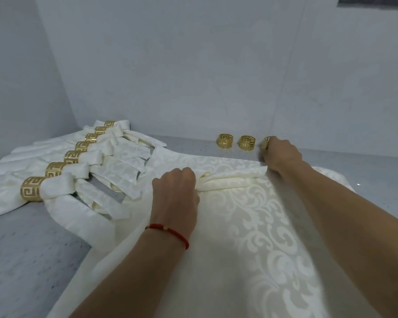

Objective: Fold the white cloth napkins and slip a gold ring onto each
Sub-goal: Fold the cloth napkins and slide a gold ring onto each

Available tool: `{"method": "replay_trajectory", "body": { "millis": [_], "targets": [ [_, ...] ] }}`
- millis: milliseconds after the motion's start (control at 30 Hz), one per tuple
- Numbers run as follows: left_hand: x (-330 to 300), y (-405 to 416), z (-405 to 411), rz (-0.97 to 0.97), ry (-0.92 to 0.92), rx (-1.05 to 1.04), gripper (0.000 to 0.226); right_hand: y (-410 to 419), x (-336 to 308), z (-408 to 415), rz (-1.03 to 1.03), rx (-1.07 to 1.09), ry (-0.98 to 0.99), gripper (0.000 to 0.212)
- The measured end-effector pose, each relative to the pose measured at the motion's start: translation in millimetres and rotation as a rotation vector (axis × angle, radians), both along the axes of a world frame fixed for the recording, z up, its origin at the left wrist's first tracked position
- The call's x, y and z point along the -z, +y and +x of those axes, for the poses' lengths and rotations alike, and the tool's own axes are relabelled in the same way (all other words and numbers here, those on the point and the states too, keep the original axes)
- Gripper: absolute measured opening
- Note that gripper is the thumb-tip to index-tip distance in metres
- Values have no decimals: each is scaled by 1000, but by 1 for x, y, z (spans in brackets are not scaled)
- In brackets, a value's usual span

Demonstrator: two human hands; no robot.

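My left hand (pixel 175 191) grips the pleated fold of the white napkin (pixel 251 226) spread on the counter (pixel 32 237). My right hand (pixel 282 154) closes on a gold ring (pixel 266 141) beside two others, at the counter's far edge.

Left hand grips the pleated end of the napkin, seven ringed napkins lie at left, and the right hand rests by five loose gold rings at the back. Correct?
Not quite: the head view shows three loose gold rings, not five, by the right hand. The rest stands.
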State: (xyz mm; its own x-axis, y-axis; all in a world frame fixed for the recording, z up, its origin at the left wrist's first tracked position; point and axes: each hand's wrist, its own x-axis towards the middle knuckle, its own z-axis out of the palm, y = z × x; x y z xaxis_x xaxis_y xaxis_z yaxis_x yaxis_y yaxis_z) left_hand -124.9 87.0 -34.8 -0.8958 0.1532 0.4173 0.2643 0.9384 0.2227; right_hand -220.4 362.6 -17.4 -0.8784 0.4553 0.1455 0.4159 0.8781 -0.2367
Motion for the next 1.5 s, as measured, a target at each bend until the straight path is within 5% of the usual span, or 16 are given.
{"method": "replay_trajectory", "body": {
  "millis": [133,367,600,1233,1500],
  "targets": [
    [1,-4,-1,34,9,8,21,3,-1,3,-109,-11,184,16],
    [0,-3,5,98,180,117,30,-1,-6,105,-1007,-8,692,22],
    [-14,0,19,106,298,249,42,-3,-1,196,-1358,-38,794,32],
    [-11,0,23,265,325,323,22,-7,9,219,-1281,-388,553,30],
    [-14,2,28,212,351,344,24,-12,-1,229,-764,-424,434,33]
  ]
}}
